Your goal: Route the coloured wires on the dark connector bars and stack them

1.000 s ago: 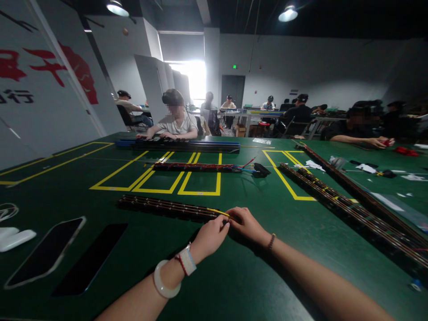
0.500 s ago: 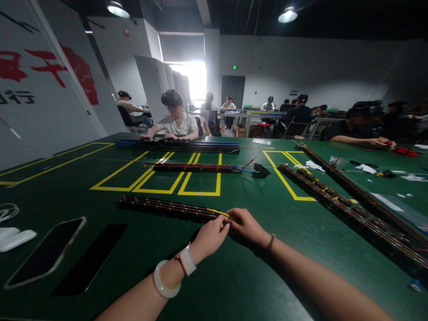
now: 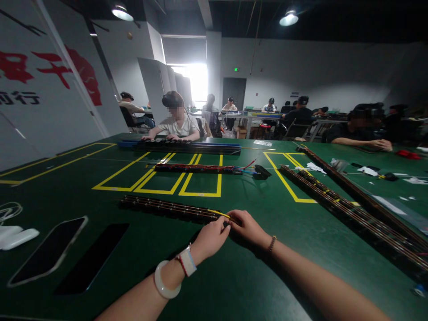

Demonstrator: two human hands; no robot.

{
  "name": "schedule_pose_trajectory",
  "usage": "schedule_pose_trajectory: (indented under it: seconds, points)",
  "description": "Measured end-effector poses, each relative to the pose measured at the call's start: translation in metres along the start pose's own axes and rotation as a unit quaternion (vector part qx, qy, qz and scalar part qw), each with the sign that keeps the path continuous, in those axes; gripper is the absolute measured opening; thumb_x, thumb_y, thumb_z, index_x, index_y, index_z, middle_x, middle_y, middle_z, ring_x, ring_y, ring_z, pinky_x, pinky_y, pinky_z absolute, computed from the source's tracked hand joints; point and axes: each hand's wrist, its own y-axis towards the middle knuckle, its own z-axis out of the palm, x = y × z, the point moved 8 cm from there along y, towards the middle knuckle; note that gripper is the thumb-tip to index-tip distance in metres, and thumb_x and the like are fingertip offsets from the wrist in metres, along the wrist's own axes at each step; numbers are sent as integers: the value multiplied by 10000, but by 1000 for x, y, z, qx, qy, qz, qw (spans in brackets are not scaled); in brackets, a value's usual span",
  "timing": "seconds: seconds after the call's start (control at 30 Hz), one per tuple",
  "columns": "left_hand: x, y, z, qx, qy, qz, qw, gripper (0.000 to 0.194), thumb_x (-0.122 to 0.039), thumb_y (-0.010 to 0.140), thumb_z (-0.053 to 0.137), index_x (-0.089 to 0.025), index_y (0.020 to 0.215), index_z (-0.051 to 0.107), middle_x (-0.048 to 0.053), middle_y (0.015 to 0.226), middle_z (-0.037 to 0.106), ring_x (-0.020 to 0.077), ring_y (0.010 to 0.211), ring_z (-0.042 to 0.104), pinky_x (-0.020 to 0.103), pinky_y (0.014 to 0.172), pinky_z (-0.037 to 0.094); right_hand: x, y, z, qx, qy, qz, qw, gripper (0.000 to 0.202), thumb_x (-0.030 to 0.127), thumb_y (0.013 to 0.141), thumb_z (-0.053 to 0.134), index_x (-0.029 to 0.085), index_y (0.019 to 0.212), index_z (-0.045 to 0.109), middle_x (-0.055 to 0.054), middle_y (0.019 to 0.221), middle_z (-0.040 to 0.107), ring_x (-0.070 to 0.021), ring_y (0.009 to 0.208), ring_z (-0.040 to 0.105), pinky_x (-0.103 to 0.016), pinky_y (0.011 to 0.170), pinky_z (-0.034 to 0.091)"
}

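A long dark strip with copper-coloured rods lies on the green table. A yellow wire runs along its right end to my fingers. My left hand is closed at that end, with thumb and fingers pinched together. Touching it from the right, my right hand has its fingers curled round the same end of the strip. The fingertips hide exactly what each hand pinches. Beyond them lies a second strip with red wires, its blue and red wire ends leading to a black part.
Two dark phones and a white case lie at the left. Several long rod strips cross the right side. Across the table a person handles a blue-edged strip; another person sits at the right.
The view has shifted slightly. My hands stay at the strip's right end with almost no movement. The person at the right no longer shows the red item in their hands.
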Motion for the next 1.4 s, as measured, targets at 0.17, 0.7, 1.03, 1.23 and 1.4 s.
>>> schedule_pose_trajectory:
  seconds: [0.17, 0.7, 1.03, 1.23, 1.4]
  points:
    - [1, 0, 1, 1, 2, 2, 1000, 337, -357, 940, 364, -184, 1164, 546, 48, 857, 684, 191, 781, 654, 270, 660, 428, 0, 0, 1, 3, 1, -3, 1000, 221, 338, 908, 539, 175, 994, 661, -47, 918, 694, -185, 837, 602, -316, 803, 423]
    - [3, 1, 2, -12, 16, 8, 1000, 320, -346, 938, 368, -186, 1147, 550, 56, 870, 684, 199, 808, 655, 267, 658, 419, -2, 0, 2, -3, 5, -13, 1000, 189, 282, 898, 544, 179, 1002, 663, -51, 933, 701, -183, 848, 614, -289, 784, 446]
    - [5, 2, 2, -18, -1, 11, 1000, 335, -360, 932, 373, -180, 1148, 557, 54, 859, 680, 185, 763, 641, 261, 627, 414, -4, 0, 2, -6, 15, -11, 1000, 174, 266, 892, 556, 186, 1003, 665, -45, 949, 702, -185, 873, 617, -289, 793, 444]
    - [11, 7, 11, 12, -148, -3, 989, 332, -378, 922, 399, -162, 1131, 540, 24, 809, 639, 106, 528, 558, 221, 509, 414, -4, -1, -2, -18, 8, -9, 1000, 189, 277, 899, 555, 196, 1005, 689, -44, 930, 697, -186, 861, 606, -306, 799, 431]
    - [14, 10, 30, 65, -386, -46, 919, 385, -395, 910, 455, -127, 1186, 457, 55, 848, 632, 106, 522, 606, 212, 482, 450, -4, -3, -3, -34, -35, -28, 998, 210, 226, 894, 550, 203, 1043, 696, -42, 886, 670, -180, 844, 586, -305, 788, 428]
